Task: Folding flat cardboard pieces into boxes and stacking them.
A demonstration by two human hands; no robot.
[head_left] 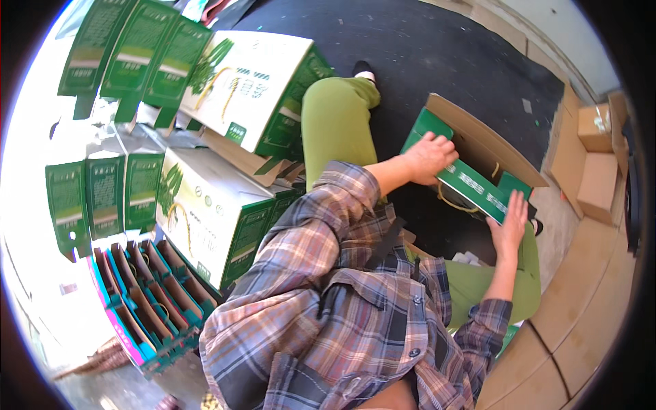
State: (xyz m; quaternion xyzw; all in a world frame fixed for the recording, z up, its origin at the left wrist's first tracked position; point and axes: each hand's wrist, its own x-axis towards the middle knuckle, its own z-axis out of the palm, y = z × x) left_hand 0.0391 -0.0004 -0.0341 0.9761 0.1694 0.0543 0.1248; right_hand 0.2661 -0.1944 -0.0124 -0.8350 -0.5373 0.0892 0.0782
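Two bare hands of ours were on one open green box (473, 184) in front of us. Our right hand (509, 224) had its fingers open and nearly straight on the right end. Our left hand (430, 158) bent its fingers over the left end, but we couldn't tell if they gripped. A brown flap (482, 133) stood up behind. Farther off, we saw a black mat (437, 48).

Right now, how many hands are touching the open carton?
2: the left hand on the left part of the open carton, the right hand on its right end. None seems hidden.
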